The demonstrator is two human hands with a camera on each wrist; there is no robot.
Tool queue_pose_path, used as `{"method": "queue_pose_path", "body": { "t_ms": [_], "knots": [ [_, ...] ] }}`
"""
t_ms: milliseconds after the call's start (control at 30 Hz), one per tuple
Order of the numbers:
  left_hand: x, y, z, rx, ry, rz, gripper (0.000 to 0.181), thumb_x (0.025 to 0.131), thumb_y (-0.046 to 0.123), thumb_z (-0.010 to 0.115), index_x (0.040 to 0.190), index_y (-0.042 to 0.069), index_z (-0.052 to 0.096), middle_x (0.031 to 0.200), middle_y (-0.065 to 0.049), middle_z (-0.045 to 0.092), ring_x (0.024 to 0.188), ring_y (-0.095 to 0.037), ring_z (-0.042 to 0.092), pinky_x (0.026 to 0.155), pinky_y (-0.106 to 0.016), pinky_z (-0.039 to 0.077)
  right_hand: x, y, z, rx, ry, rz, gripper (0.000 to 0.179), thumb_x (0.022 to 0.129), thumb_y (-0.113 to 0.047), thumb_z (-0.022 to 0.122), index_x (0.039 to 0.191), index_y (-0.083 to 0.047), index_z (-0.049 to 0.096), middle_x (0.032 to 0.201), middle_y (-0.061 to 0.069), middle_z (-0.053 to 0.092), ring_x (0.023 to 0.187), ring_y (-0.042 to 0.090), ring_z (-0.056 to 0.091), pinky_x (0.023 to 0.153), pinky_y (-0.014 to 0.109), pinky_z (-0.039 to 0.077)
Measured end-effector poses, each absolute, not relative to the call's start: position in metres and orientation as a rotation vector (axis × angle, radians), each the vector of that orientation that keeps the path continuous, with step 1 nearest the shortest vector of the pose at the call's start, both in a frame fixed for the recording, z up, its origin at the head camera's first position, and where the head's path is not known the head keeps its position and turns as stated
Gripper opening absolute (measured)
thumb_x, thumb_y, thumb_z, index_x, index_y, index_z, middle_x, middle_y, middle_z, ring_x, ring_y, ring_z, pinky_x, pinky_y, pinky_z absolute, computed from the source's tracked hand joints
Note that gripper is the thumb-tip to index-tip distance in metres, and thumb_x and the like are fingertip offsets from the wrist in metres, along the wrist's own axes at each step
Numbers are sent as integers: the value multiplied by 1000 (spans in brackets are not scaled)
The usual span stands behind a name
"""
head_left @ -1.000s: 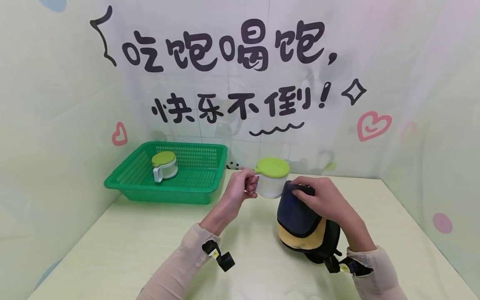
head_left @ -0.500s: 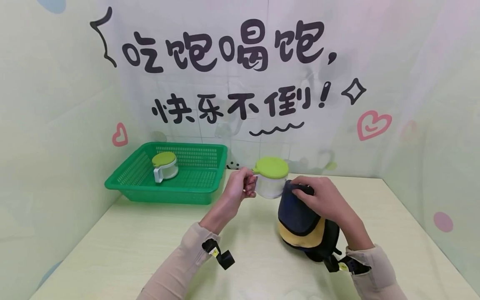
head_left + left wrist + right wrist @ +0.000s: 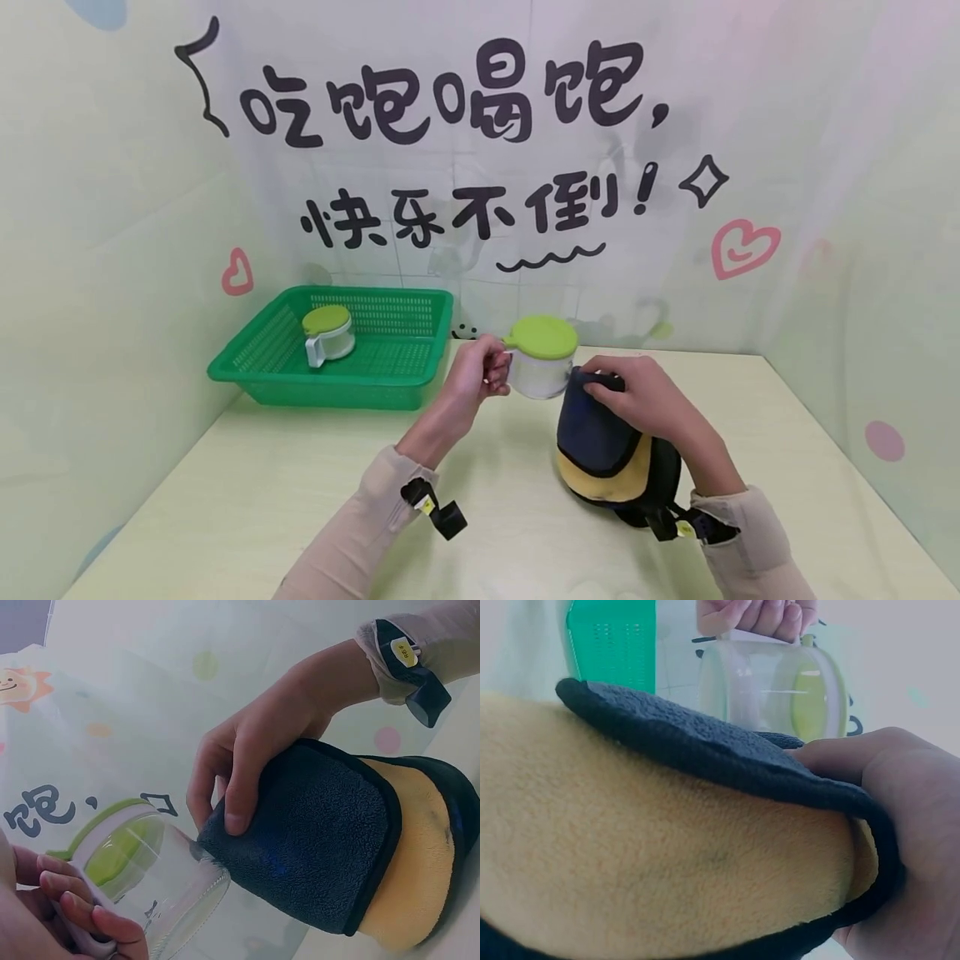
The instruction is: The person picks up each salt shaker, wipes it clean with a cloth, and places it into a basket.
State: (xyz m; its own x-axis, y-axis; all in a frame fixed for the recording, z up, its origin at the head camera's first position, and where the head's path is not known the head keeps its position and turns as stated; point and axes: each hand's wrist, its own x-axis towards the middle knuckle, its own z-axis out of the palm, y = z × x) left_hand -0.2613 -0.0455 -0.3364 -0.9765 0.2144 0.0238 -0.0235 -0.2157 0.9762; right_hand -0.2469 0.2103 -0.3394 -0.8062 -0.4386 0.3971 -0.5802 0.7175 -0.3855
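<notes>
My left hand (image 3: 476, 371) holds a clear seasoning jar (image 3: 538, 379) by its white handle, raised above the table. The jar's green lid (image 3: 543, 337) is closed. With thumb and fingers, my right hand (image 3: 651, 392) grips a plush cleaning cloth (image 3: 600, 429), dark blue on one face and yellow on the other, edged in black. In the left wrist view a corner of the cloth (image 3: 315, 840) meets the side of the glass jar (image 3: 180, 900) near its base. The cloth's yellow face (image 3: 667, 840) fills much of the right wrist view, and its lower folds hang down toward the table.
At the back left of the pale table (image 3: 480, 533) stands a green plastic basket (image 3: 337, 392). Inside it sits a second jar (image 3: 330, 337) with a green lid and white handle. A printed curtain (image 3: 420, 183) with lettering hangs behind, and side walls enclose the table.
The jar has shifted very slightly to the left against the cloth. Both hands keep their grips in nearly the same place; the basket stays put.
</notes>
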Motion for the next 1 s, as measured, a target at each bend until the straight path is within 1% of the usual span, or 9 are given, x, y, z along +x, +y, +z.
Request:
{"method": "queue_pose_path", "body": {
  "t_ms": [267, 400, 500, 700, 1000],
  "knots": [
    [-264, -45, -340, 240, 1838, 2294, 26, 92, 14, 38, 67, 12, 36, 59, 4, 31, 55, -12, 29, 58, -26, 32, -247, 213, -338, 744, -2592, 692, 20, 95, -14, 72, 115, -14, 76, 113, 7, 78, 104, 27, 73, 91, 51, 58],
    [-264, -45, -341, 235, 1817, 2281, 26, 92, 15, 38, 66, 13, 35, 59, 4, 31, 54, -12, 29, 56, -25, 32, -245, 214, -336, 729, -2566, 694, 20, 95, -13, 71, 115, -13, 76, 114, 9, 78, 106, 29, 73, 92, 53, 58],
    [-264, -45, -342, 234, 1802, 2282, 26, 92, 15, 38, 66, 13, 35, 59, 4, 30, 54, -12, 29, 56, -25, 31, -245, 213, -336, 724, -2595, 673, 20, 95, -14, 71, 115, -13, 76, 113, 8, 78, 103, 28, 73, 90, 53, 58],
    [-262, -47, -340, 241, 1786, 2296, 25, 92, 16, 37, 67, 14, 34, 59, 5, 29, 55, -11, 27, 57, -25, 30, -246, 210, -337, 723, -2659, 631, 20, 96, -16, 70, 115, -14, 75, 112, 7, 77, 103, 27, 72, 91, 52, 57],
    [-263, -47, -341, 235, 1751, 2286, 25, 91, 15, 37, 67, 15, 32, 59, 6, 28, 53, -10, 26, 55, -24, 28, -242, 213, -336, 692, -2550, 653, 19, 94, -12, 72, 113, -13, 76, 109, 7, 78, 95, 24, 72, 84, 49, 58]
  ]
}}
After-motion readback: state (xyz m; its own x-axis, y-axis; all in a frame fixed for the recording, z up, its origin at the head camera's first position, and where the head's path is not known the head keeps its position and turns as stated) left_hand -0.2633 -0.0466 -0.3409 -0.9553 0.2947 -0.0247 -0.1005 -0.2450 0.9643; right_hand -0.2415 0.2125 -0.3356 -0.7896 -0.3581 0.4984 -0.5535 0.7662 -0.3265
